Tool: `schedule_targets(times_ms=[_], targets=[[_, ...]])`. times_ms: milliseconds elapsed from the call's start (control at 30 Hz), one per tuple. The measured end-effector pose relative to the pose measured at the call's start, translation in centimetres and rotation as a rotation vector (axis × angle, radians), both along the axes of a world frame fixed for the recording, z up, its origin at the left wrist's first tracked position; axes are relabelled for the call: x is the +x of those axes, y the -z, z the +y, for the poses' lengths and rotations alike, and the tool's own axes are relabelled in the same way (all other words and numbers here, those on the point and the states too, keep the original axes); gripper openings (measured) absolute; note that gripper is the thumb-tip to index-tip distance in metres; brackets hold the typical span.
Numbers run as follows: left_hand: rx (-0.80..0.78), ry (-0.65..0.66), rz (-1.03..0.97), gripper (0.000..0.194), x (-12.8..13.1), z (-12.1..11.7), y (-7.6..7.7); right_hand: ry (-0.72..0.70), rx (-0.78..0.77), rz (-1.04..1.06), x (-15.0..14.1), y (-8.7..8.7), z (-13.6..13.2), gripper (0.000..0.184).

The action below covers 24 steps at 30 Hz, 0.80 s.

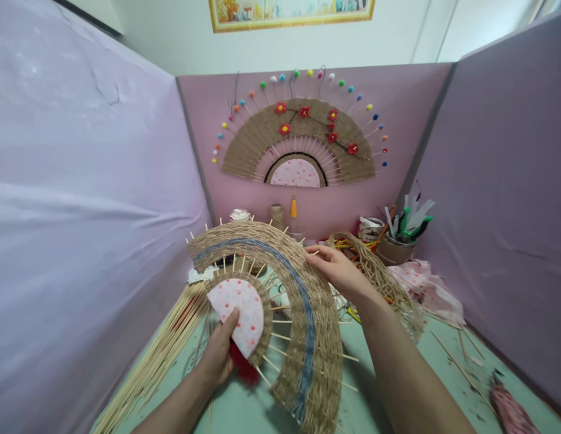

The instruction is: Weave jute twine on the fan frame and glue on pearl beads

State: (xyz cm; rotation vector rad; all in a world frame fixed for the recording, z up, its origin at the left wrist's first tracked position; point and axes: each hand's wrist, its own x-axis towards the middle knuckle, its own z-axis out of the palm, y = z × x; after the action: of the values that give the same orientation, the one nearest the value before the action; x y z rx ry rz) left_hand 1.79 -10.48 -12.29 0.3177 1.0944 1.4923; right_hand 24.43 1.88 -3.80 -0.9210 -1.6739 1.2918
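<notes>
Basically, your fan (302,295) is up over the bench (244,410), tilted, likely held by its pink hub (248,310) because that leaves the outer rim (257,228) reachable. Left hand's (219,349) grip is closed on the hub, thumb across the front; right hand's (334,268) is narrow, pinching a stick end (316,252) at the rim.

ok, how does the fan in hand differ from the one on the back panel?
Pose: held fan is tilted, left hand gripping its centre; wall fan sits level.
Decoration: held fan has a blue stripe; wall fan has red flowers.
Stick tips: held fan's are bare; wall fan's carry coloured balls.
Shared: woven arc, dotted pale half-round centre.
</notes>
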Motion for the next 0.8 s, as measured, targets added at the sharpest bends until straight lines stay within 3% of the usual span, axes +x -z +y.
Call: schedule_targets(times_ms=[300, 533, 800], targets=[[0.067, 0.051, -0.034, 0.025, 0.1, -0.1, 0.6, -0.116, -0.174, 0.065, 0.7, 0.6, 0.2, 0.029], [0.082, 0.065, -0.036, 0.026, -0.2, -0.3, 0.8, -0.213, -0.205, 0.048, 1.2, 0.5, 0.1, 0.029], [0.058, 0.039, -0.059, 0.046, -0.3, -0.2, 0.6, -0.287, -0.201, -0.014, 2.0, 0.1, -0.2, 0.034]])
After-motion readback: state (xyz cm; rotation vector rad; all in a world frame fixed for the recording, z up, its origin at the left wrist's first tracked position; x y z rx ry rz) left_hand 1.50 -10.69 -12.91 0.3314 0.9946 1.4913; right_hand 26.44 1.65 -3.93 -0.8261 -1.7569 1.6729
